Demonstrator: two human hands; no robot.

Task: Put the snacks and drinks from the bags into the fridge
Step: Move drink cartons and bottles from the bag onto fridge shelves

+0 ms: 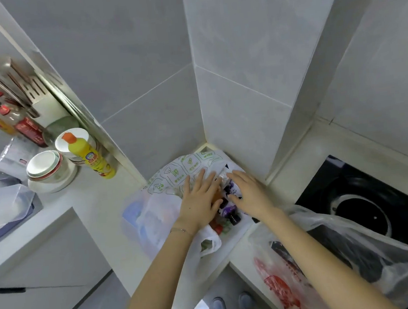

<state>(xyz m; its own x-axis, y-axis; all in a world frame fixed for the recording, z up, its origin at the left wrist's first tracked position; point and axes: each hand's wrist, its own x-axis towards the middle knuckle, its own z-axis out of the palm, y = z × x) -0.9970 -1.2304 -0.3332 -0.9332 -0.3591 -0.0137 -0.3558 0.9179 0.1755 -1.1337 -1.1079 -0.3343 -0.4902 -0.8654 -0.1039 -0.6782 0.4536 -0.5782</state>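
Your surface [96,198] is a white counter wrapping the tiled corner. White bag with green print [189,166] sits right in the corner. Clear bag with red print [334,254] lies on the right run, partly over the black cooktop [390,185]. Left run: yellow bottle [90,156], stacked bowls [48,168], sauce bottles [26,127].

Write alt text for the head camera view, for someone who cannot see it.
A person's left hand and right hand rest on a white shopping bag of small bottles in a counter corner. A second plastic bag lies by a black stove.
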